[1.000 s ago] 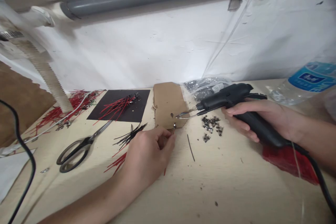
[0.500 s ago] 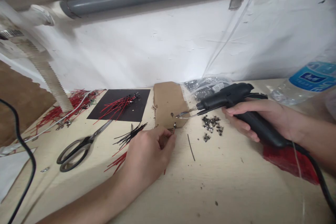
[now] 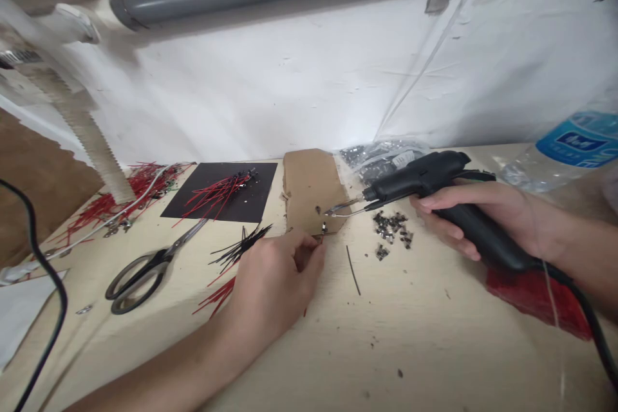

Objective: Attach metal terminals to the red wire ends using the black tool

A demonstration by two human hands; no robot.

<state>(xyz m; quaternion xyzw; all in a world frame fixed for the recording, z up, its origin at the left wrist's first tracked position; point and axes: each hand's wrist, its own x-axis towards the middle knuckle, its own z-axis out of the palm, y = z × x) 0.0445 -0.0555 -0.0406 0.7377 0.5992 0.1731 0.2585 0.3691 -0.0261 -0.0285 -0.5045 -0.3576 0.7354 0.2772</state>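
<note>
My right hand [image 3: 487, 215] is wrapped round the grip of a black soldering gun [image 3: 425, 181], whose metal tip [image 3: 338, 208] points left over a piece of brown cardboard [image 3: 309, 188]. My left hand [image 3: 273, 286] rests on the table with its fingers pinched on a thin wire at the cardboard's near edge, beside a tiny metal part [image 3: 323, 227] standing there. A heap of small metal parts [image 3: 392, 229] lies just below the gun's barrel. One loose black wire [image 3: 353, 261] lies between my two hands.
Scissors [image 3: 152, 266] lie at the left, near bundles of black wires [image 3: 239, 248] and red wires [image 3: 217, 193] on a black sheet [image 3: 251, 203]. A bag of parts [image 3: 376, 158] and a plastic bottle [image 3: 564, 151] stand by the wall. A black cable [image 3: 46, 296] runs at far left.
Almost nothing has moved; both hands hold their places, and the view has shifted slightly.
</note>
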